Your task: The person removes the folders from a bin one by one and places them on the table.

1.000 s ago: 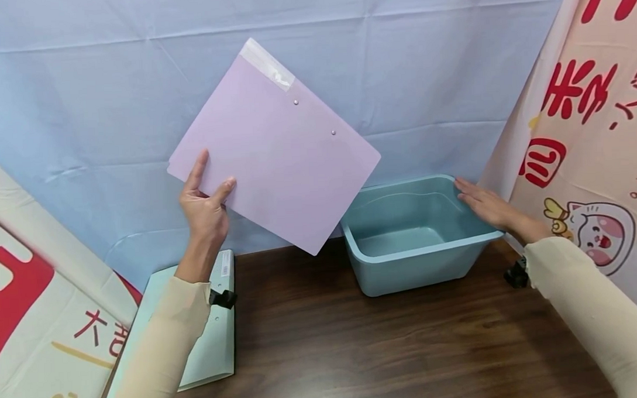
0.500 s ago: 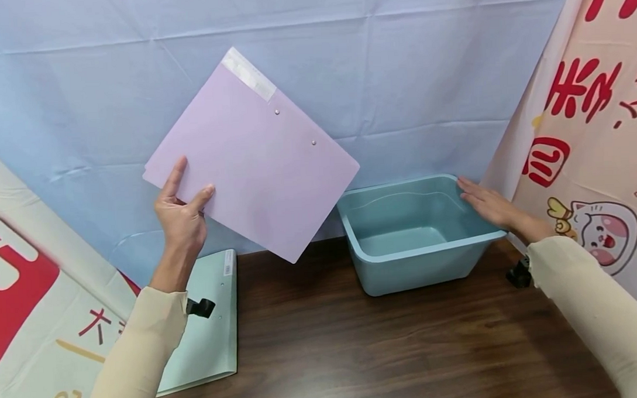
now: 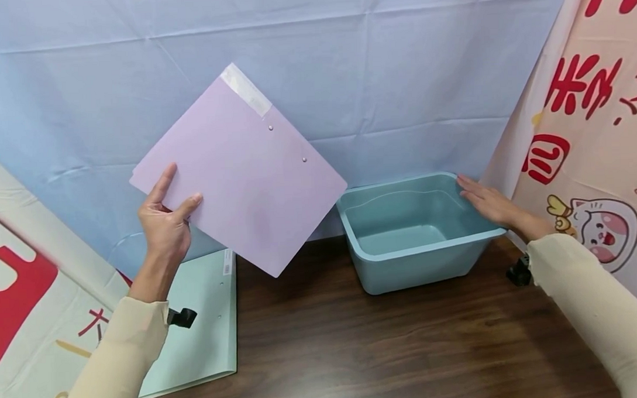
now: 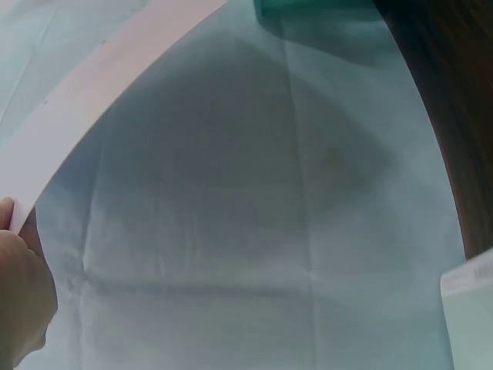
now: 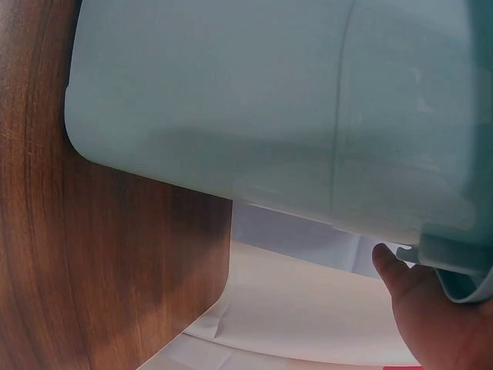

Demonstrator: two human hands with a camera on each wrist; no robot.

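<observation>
My left hand (image 3: pixel 167 228) pinches a lilac file folder (image 3: pixel 239 184) near its lower left edge, forefinger and thumb on the near face. The folder is raised and tilted, with a clear label strip and two small rivets toward its upper right edge. Its right corner is close to the rim of a teal plastic bin (image 3: pixel 431 271). Along the bin's right rim rests my right hand (image 3: pixel 487 203), fingers straight. In the right wrist view, the thumb (image 5: pixel 389 266) shows at the rim outside the bin's wall (image 5: pixel 231 92).
A mint green folder (image 3: pixel 207 343) lies on the dark wooden table (image 3: pixel 323 345) at the left, partly under my left forearm. Pale blue cloth (image 3: pixel 425 72) hangs behind. Printed banners (image 3: pixel 585 137) stand at both sides.
My left hand has carried the lilac folder left and lower, uncovering more of the bin's left side and the mint green folder. My right hand stays on the rim.
</observation>
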